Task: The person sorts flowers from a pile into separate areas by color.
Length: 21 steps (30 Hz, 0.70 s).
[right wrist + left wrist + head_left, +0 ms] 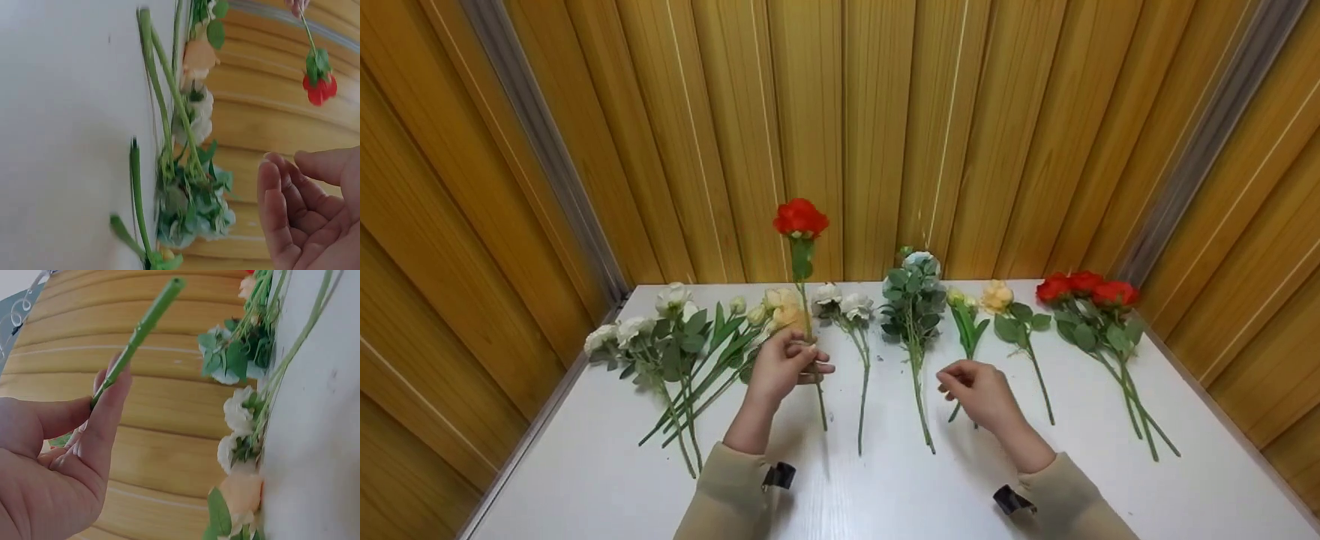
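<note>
A single red rose (801, 218) stands nearly upright above the table, its bloom at the top. My left hand (781, 367) pinches its green stem (138, 336) between thumb and fingers, and the cut end shows in the left wrist view. To the right, my right hand (979, 391) hovers above the stems of the pale tulips (962, 298). Its fingers are loosely bent with nothing between them, as the right wrist view shows of the same hand (306, 214). Nearest to it on the left lies a pale blue flower bunch (915, 300).
Flowers lie in a row on the white table (885, 495): white roses (634, 330) at far left, peach blooms (784, 304), white flowers (855, 306), a peach rose (997, 296) and red roses (1086, 283) at far right. Wood-patterned walls (877, 135) enclose the back and sides.
</note>
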### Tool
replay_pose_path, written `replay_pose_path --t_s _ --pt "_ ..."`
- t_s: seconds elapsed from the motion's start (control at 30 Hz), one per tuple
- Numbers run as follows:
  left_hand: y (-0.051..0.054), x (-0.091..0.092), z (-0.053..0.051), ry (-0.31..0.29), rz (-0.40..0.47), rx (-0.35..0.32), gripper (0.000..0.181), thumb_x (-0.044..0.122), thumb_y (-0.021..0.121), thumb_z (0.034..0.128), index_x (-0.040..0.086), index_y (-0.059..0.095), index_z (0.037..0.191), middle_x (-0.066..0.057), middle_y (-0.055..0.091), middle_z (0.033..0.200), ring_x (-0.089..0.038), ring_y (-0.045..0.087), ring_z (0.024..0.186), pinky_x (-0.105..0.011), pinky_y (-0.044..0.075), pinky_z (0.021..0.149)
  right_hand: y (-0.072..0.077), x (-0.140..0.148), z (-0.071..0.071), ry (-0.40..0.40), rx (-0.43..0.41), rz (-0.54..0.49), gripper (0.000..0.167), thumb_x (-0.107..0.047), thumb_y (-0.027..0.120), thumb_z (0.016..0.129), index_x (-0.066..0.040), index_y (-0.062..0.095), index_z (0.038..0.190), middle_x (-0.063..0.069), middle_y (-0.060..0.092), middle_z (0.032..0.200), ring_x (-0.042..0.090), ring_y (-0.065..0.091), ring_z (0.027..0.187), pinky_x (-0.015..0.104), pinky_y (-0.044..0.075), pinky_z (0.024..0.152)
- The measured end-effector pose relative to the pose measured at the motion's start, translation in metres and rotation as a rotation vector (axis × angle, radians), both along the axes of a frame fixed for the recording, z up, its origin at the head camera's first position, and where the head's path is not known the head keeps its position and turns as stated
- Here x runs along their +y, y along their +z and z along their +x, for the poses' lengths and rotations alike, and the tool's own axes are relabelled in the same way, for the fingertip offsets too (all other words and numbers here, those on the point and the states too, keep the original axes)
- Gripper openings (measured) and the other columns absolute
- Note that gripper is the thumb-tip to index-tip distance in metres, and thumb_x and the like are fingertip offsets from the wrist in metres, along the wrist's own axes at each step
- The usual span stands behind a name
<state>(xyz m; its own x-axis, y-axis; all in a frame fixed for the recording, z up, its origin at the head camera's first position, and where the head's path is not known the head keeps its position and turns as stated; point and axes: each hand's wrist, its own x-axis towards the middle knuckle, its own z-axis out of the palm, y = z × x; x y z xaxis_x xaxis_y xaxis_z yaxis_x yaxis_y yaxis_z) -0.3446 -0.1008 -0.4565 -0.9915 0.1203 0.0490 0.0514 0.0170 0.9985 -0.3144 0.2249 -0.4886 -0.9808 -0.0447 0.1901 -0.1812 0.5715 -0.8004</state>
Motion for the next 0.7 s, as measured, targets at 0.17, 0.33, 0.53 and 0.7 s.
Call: replay_pose_path --t_s 0.17,0.33,0.53,0.7 --pt "-0.006 0.026 0.009 -0.135 0.070 -0.002 0.017 -0.001 0.057 0.1024 -0.005 0.054 0.118 -0.018 0.078 0.097 -0.026 0.080 0.089 -0.037 0.065 0.077 -0.011 -0.030 0.015 0.261 -0.015 -0.205 0.021 -0.016 0.066 0.101 0.001 0.074 0.109 0.020 0.077 0.101 0.014 0.075 0.082 0.026 0.060 0.072" --pt "-0.013 0.046 0.017 -0.226 0.120 -0.029 0.012 -0.001 0.057 0.1024 -0.003 0.054 0.114 -0.017 0.078 0.098 -0.026 0.079 0.093 -0.036 0.065 0.080 -0.015 -0.050 0.028 0.409 -0.164 -0.321 0.030 -0.015 0.064 0.103 0.007 0.069 0.121 0.026 0.074 0.116 0.012 0.077 0.089 0.029 0.062 0.081" --pt "-0.023 0.063 0.026 -0.287 0.160 -0.018 0.010 -0.003 0.057 0.1017 -0.004 0.054 0.110 -0.024 0.077 0.103 -0.027 0.079 0.095 -0.038 0.064 0.084 -0.021 -0.061 0.035 0.466 -0.320 -0.445 0.040 -0.017 0.062 0.104 0.013 0.062 0.130 0.021 0.075 0.117 0.011 0.076 0.092 0.031 0.062 0.086" --pt "-0.029 0.070 0.028 -0.294 0.180 -0.009 0.007 -0.003 0.057 0.1016 -0.003 0.054 0.107 -0.027 0.076 0.104 -0.028 0.079 0.095 -0.038 0.064 0.084 -0.026 -0.064 0.038 0.452 -0.357 -0.575 0.030 -0.010 0.062 0.103 0.016 0.062 0.118 0.006 0.079 0.096 0.009 0.075 0.083 0.024 0.062 0.078"
